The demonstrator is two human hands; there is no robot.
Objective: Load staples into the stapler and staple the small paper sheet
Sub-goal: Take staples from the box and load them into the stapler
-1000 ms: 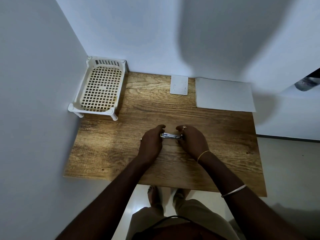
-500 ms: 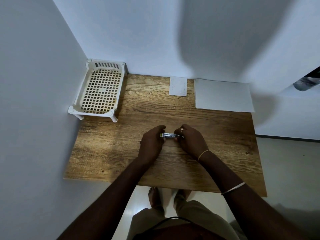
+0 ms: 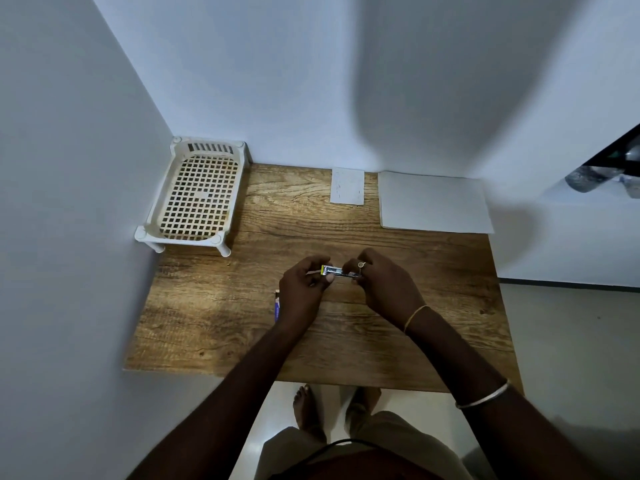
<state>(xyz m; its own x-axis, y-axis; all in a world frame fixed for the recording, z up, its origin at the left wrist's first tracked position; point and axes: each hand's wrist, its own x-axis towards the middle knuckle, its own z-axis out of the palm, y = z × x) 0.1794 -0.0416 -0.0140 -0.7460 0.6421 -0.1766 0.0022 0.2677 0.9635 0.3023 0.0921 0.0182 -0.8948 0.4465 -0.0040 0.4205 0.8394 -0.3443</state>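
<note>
Metal stapler [image 3: 337,271] — pinched between left hand [image 3: 302,292] and right hand [image 3: 384,287].

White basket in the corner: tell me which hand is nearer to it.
Left. The left hand sits front-right of the white basket; the right hand lies farther right, beyond the stapler.

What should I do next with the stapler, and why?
Probably finish loading and close the stapler before anything else. The left hand and right hand grip its ends above the table, and whether staples are in is too small to tell. The small sheet lies untouched at the far edge.
</note>
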